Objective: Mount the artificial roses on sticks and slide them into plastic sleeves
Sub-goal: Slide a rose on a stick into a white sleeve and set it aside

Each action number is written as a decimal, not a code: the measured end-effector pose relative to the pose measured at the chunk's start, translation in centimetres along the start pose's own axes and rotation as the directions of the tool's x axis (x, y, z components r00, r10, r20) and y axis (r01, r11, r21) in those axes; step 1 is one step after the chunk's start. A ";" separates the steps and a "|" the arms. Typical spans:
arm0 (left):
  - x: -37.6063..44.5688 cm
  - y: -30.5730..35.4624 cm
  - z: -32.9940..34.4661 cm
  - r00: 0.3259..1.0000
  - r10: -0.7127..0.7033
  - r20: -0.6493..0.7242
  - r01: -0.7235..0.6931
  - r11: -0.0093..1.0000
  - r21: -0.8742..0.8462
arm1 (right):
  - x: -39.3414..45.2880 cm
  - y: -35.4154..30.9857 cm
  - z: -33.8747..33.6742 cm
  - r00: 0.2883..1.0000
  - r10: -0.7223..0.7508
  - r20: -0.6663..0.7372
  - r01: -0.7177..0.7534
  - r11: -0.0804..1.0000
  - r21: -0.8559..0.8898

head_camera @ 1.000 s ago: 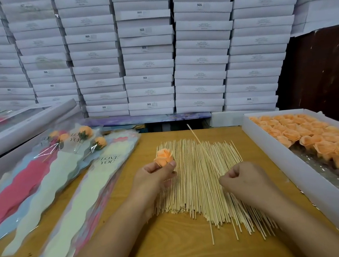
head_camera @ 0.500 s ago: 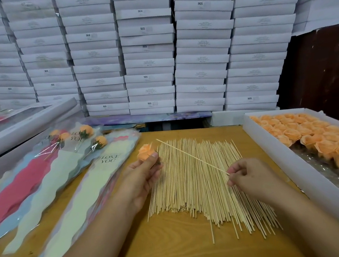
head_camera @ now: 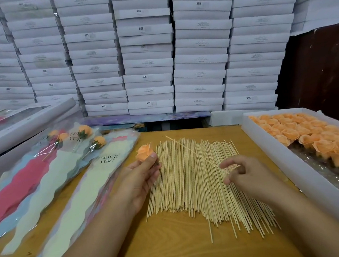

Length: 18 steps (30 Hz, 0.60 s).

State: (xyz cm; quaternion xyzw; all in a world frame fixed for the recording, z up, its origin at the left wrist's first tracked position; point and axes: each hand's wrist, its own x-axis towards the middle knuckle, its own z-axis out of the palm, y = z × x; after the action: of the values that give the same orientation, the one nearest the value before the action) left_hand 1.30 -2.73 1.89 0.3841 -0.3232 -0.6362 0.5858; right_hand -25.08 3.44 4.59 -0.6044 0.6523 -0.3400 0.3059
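Note:
My left hand pinches an orange artificial rose between thumb and fingers, just left of the pile of wooden sticks on the table. My right hand pinches one thin stick by its near end; the stick slants up and left above the pile, its far tip pointing toward the rose. Plastic sleeves printed "LOVE YOU" lie in a fan at the left, several with mounted roses inside.
A white tray of several loose orange roses runs along the right edge. A long white box sits at the far left. Stacked white cartons wall off the back. Bare wooden tabletop lies in front.
My right hand lifted one stick out of the pile and swung its tip leftward. My left hand carried the rose left, off the pile's edge.

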 end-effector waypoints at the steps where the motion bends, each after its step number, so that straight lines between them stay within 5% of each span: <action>1: 0.0 0.0 0.1 1.000 0.001 -0.001 -0.001 1.000 0.004 | -0.1 -0.1 0.0 1.000 0.005 -0.003 -0.005 0.998 0.065; 8: -0.3 0.0 0.4 1.000 -0.011 0.000 0.011 1.000 0.010 | -0.1 -1.0 -0.1 0.999 -0.030 -0.025 0.038 0.890 0.454; 14: -0.4 -0.1 0.4 1.000 -0.013 0.006 0.013 1.000 0.008 | -0.3 -0.8 0.4 0.977 -0.160 -0.143 0.205 0.891 0.404; 18: -0.5 0.0 0.5 1.000 -0.022 0.001 0.022 1.000 0.008 | -0.9 -0.8 0.1 0.886 -0.307 -0.347 0.392 0.895 0.210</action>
State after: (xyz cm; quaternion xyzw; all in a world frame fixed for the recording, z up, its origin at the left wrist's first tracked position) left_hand 0.84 -2.25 2.18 0.3896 -0.3216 -0.6417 0.5770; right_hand -24.44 4.28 5.21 -0.6046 0.5171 -0.5662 0.2153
